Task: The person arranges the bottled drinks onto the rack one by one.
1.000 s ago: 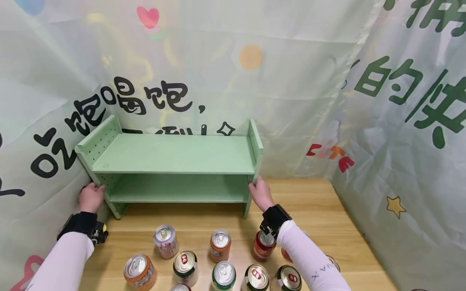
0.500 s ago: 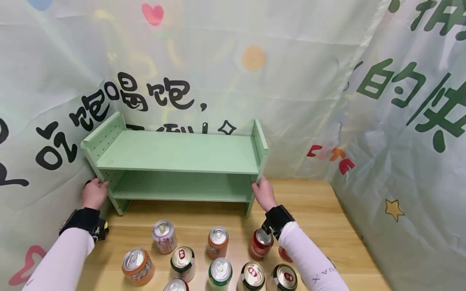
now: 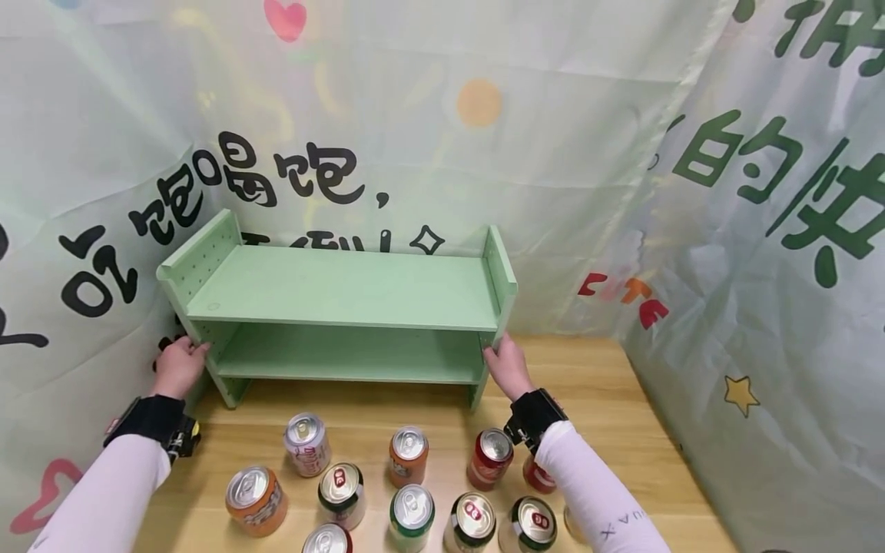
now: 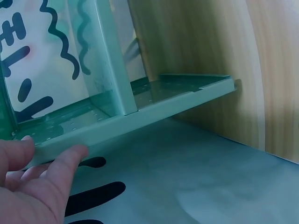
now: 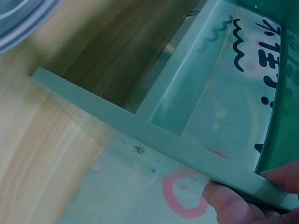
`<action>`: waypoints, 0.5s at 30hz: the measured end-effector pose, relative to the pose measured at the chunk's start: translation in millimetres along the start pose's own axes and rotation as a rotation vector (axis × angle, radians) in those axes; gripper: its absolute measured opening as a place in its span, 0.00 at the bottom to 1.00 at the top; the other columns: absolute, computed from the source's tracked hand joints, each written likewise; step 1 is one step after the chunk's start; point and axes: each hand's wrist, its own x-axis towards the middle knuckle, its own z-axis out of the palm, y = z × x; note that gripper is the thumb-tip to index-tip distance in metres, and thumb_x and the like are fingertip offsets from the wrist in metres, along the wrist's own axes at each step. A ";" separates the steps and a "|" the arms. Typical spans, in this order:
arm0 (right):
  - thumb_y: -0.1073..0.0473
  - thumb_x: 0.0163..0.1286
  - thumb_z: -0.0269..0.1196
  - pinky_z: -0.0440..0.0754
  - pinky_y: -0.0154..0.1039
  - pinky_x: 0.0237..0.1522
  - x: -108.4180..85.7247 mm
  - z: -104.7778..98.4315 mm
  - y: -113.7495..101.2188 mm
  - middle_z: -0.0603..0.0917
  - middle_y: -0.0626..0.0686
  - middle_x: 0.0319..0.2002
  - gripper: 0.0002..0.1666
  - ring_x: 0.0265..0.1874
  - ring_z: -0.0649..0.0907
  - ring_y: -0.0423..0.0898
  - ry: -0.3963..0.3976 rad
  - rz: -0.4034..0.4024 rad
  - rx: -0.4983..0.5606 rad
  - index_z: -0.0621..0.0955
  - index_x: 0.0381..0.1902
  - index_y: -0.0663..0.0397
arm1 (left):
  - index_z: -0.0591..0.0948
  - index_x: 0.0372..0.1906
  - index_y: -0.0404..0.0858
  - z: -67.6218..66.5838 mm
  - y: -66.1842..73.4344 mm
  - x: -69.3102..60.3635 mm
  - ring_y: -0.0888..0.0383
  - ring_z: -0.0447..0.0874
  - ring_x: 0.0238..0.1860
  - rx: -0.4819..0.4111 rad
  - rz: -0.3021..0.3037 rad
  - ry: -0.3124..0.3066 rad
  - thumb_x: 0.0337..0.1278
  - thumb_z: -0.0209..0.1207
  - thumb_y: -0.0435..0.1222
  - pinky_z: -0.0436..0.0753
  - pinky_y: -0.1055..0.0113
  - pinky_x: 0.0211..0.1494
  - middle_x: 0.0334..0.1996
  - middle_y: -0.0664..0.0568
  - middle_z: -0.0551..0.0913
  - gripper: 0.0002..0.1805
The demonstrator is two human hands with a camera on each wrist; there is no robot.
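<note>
A pale green two-tier shelf (image 3: 353, 288) stands against the back wall. My left hand (image 3: 181, 367) grips the front edge of its left side panel, just below the upper board. In the left wrist view that hand (image 4: 37, 186) has its thumb and fingers on either side of the panel edge (image 4: 140, 119). The right hand (image 3: 509, 369) holds the opposite side panel at a similar height. Seen from the right wrist, the thumb and fingers of this hand (image 5: 252, 203) pinch the panel edge (image 5: 117, 115). Both boards of the shelf carry nothing.
Several drink cans stand on the wooden table (image 3: 594, 384) in front of the shelf, among them a purple can (image 3: 307, 445), an orange can (image 3: 257, 503) and a red can (image 3: 491, 461) near the right wrist. Printed cloth (image 3: 567, 153) hangs behind and at both sides.
The shelf has shifted a little to the right against the cloth, with both hands still holding its sides. The head view has moved slightly too.
</note>
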 end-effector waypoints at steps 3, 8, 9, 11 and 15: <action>0.67 0.65 0.54 0.72 0.37 0.26 -1.8 -1.4 2.5 0.76 0.58 0.29 0.21 0.26 0.74 0.49 0.006 0.002 -0.011 0.71 0.55 0.67 | 0.63 0.24 0.31 1.1 1.2 -3.6 0.55 0.61 0.17 -0.003 -0.003 -0.019 0.68 0.46 0.34 0.62 0.65 0.22 0.13 0.53 0.59 0.16; 0.67 0.65 0.53 0.72 0.38 0.27 -4.1 -3.4 4.9 0.74 0.57 0.28 0.20 0.28 0.74 0.50 0.011 0.012 -0.014 0.71 0.54 0.70 | 0.63 0.27 0.31 3.2 1.9 -6.4 0.55 0.62 0.16 -0.033 -0.020 -0.056 0.70 0.43 0.37 0.62 0.64 0.21 0.14 0.52 0.59 0.16; 0.67 0.65 0.53 0.71 0.38 0.27 -4.3 -3.9 5.1 0.73 0.56 0.26 0.20 0.27 0.74 0.50 0.008 0.017 -0.013 0.71 0.54 0.70 | 0.63 0.27 0.30 3.7 1.8 -6.6 0.55 0.62 0.16 -0.041 -0.023 -0.058 0.70 0.43 0.37 0.63 0.64 0.21 0.15 0.52 0.59 0.16; 0.67 0.66 0.52 0.71 0.37 0.26 -5.0 -5.4 5.4 0.72 0.56 0.26 0.20 0.26 0.74 0.49 0.001 0.022 -0.005 0.71 0.54 0.71 | 0.64 0.29 0.30 4.4 1.7 -6.3 0.55 0.62 0.16 -0.044 -0.028 -0.067 0.71 0.42 0.38 0.63 0.65 0.20 0.15 0.52 0.59 0.15; 0.66 0.66 0.52 0.72 0.37 0.26 -5.8 -9.8 6.9 0.71 0.55 0.25 0.19 0.26 0.74 0.49 0.000 0.021 0.007 0.71 0.54 0.69 | 0.64 0.30 0.30 4.0 4.5 -7.7 0.56 0.61 0.17 -0.052 -0.021 -0.082 0.71 0.42 0.39 0.62 0.65 0.20 0.15 0.52 0.58 0.16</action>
